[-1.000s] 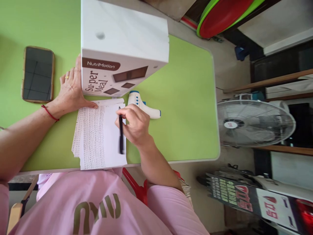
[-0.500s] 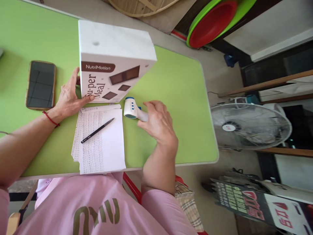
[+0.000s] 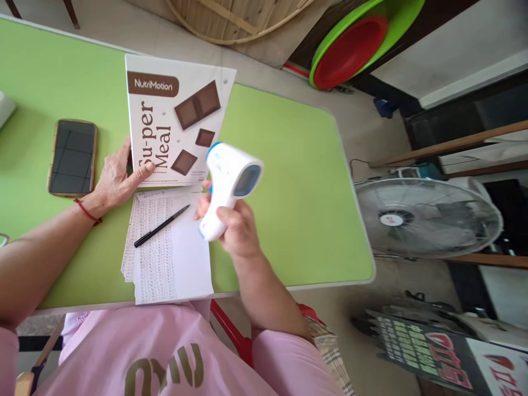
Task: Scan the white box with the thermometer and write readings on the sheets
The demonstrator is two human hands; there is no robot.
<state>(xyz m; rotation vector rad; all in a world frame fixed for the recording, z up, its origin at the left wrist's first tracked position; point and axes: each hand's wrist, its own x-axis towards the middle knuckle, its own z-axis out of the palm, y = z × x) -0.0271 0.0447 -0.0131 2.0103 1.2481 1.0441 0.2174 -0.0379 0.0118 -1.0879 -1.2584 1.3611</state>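
Observation:
My right hand grips a white and blue infrared thermometer by its handle, raised above the table with its dark screen facing right. My left hand holds the lower left edge of a white NutriMotion box; the thumb lies on the printed front and the fingers are partly hidden behind the side. Brown chocolate pieces are printed on that front. Just below the box lie handwritten paper sheets, with a black pen across them.
A phone lies on the green table left of my left hand. At the left edge sits a white object, partly cut off. Beyond the table's right end stands a fan. Green and red basins lean at the back.
My right hand has taken hold of the thermometer, lifted it off the table and turned it. The box has tipped back, so its front shows fully and its top is out of sight.

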